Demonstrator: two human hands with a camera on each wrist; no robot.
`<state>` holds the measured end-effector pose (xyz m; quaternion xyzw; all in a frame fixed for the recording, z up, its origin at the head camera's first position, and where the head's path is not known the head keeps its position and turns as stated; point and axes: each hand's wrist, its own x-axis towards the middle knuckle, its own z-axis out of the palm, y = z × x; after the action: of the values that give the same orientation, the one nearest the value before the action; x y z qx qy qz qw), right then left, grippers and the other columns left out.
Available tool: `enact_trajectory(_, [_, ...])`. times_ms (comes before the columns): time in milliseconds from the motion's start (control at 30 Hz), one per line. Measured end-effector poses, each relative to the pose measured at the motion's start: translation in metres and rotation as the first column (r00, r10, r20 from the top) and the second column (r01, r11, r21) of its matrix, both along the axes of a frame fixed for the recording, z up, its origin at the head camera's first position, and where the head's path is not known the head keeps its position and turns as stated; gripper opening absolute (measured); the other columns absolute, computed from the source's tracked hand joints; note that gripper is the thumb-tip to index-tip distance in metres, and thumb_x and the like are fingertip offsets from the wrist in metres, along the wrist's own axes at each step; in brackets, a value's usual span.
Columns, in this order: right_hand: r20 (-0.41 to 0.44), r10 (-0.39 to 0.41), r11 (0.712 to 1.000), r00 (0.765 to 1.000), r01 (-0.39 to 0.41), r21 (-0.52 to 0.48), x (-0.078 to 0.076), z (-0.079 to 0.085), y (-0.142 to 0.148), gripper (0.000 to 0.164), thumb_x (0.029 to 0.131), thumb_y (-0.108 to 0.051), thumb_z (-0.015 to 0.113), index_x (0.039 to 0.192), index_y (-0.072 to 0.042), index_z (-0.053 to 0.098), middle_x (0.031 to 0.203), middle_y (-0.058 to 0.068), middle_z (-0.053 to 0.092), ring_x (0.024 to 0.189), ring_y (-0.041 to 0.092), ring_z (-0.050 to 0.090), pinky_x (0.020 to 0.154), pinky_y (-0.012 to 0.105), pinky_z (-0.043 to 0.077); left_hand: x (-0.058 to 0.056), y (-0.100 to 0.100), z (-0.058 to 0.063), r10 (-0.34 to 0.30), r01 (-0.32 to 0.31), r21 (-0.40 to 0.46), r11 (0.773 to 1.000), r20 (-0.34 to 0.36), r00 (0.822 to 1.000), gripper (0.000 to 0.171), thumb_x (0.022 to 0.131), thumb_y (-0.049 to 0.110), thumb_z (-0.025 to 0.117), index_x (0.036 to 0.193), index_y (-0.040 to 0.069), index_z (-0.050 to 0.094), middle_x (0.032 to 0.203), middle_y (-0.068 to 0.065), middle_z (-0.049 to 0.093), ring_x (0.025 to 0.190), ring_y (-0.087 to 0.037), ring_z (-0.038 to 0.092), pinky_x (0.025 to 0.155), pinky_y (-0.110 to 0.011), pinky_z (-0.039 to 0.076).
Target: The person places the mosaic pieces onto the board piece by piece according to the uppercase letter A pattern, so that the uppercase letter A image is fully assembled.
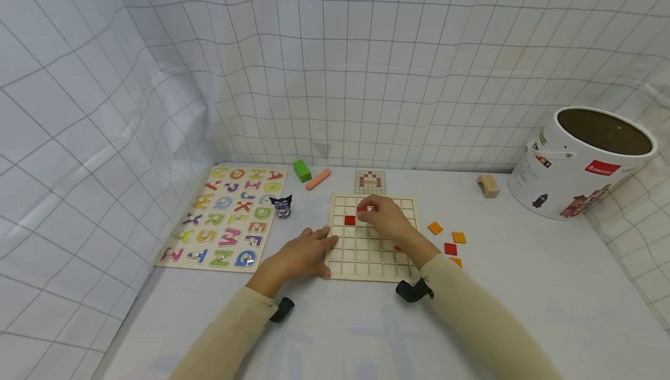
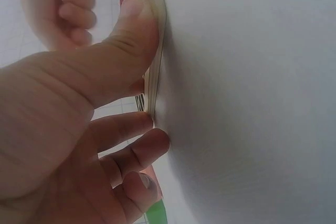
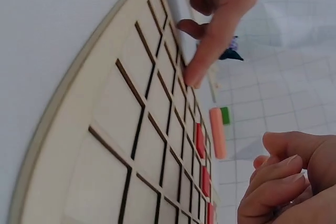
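A square wooden grid board [image 1: 356, 270] lies in front of me with several red tiles set in it, one red tile [image 1: 349, 220] left of my right hand. My left hand [image 1: 306, 252] rests at the board's left side, its thumb [image 2: 136, 30] against the board's edge and its index finger [image 3: 207, 51] reaching onto the rim. My right hand [image 1: 386, 217] is over the board's upper middle, fingers curled toward the thumb, overlapping red tiles there in the head view. Whether it holds a tile I cannot tell. Small loose orange tiles [image 1: 435, 228] and a red tile [image 1: 451, 249] lie right of the board.
At the left lies an alphabet puzzle board [image 1: 209, 259], with a small dark figurine [image 1: 282, 206] by it. Behind are a green block [image 1: 302, 171], an orange stick [image 1: 319, 179] and a pattern card [image 1: 370, 182]. A wooden arch block [image 1: 488, 186] and a white bucket [image 1: 565, 176] stand right.
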<state>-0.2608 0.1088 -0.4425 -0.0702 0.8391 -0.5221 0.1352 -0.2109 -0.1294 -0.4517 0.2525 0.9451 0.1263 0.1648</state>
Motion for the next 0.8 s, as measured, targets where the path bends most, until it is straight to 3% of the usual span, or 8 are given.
enact_trajectory(133, [0.024,0.061,0.982,0.998,-0.056,-0.178,0.021,0.012,0.036,0.037,0.102,-0.024,0.063,0.132,-0.002,0.060,0.083,0.013,0.052,0.053,0.018,0.036,0.050,0.030,0.033,0.002,-0.001,0.000,0.008,-0.008,-0.010,1.000,0.005,1.000,0.082,0.082,0.041,0.082,0.154,0.017,0.048,0.166,-0.009,0.032,0.141,-0.034,0.040,0.108,-0.050,0.044])
enact_trajectory(233, [0.018,0.105,0.975,0.994,-0.099,-0.197,0.044,0.015,0.067,0.038,0.102,-0.024,0.063,0.131,-0.001,0.059,0.083,0.012,0.051,0.055,0.017,0.038,0.050,0.030,0.035,0.004,-0.002,0.000,0.002,-0.002,0.002,1.000,0.007,1.000,0.082,0.083,0.040,0.082,0.153,0.016,0.048,0.166,-0.010,0.032,0.141,-0.035,0.040,0.108,-0.051,0.043])
enact_trajectory(367, [0.001,0.115,0.983,0.993,-0.114,-0.142,0.071,0.014,0.113,0.038,0.101,-0.022,0.064,0.131,0.002,0.058,0.081,0.017,0.051,0.055,0.015,0.042,0.049,0.029,0.038,0.006,-0.003,0.002,0.003,-0.003,-0.002,1.000,-0.005,1.000,0.082,0.083,0.039,0.082,0.153,0.017,0.049,0.166,-0.009,0.032,0.141,-0.034,0.041,0.109,-0.050,0.043])
enact_trajectory(567, [0.008,0.020,1.000,1.000,-0.021,0.006,0.092,0.005,0.175,0.041,0.101,-0.021,0.066,0.132,0.002,0.056,0.089,0.016,0.055,0.061,0.018,0.050,0.051,0.028,0.043,0.006,0.001,0.005,0.001,-0.001,0.007,1.000,-0.010,1.000,0.080,0.083,0.036,0.083,0.152,0.015,0.050,0.164,-0.011,0.034,0.140,-0.036,0.041,0.109,-0.050,0.042])
enact_trajectory(667, [0.057,0.021,0.997,0.998,-0.025,0.076,0.098,-0.003,0.189,0.040,0.098,-0.022,0.069,0.132,-0.002,0.058,0.095,0.015,0.055,0.061,0.017,0.049,0.050,0.026,0.042,0.006,0.003,0.005,0.003,-0.003,0.003,1.000,-0.012,1.000,0.079,0.083,0.037,0.082,0.152,0.015,0.050,0.164,-0.011,0.034,0.140,-0.035,0.041,0.109,-0.050,0.042])
enact_trajectory(800, [0.057,0.085,0.980,0.995,-0.094,0.177,0.103,-0.019,0.191,0.042,0.095,-0.025,0.074,0.131,-0.009,0.062,0.095,0.009,0.054,0.072,0.015,0.051,0.056,0.025,0.043,0.006,0.003,0.004,0.004,-0.004,-0.010,1.000,-0.016,1.000,0.079,0.084,0.037,0.082,0.153,0.016,0.049,0.165,-0.011,0.034,0.140,-0.035,0.041,0.110,-0.050,0.042])
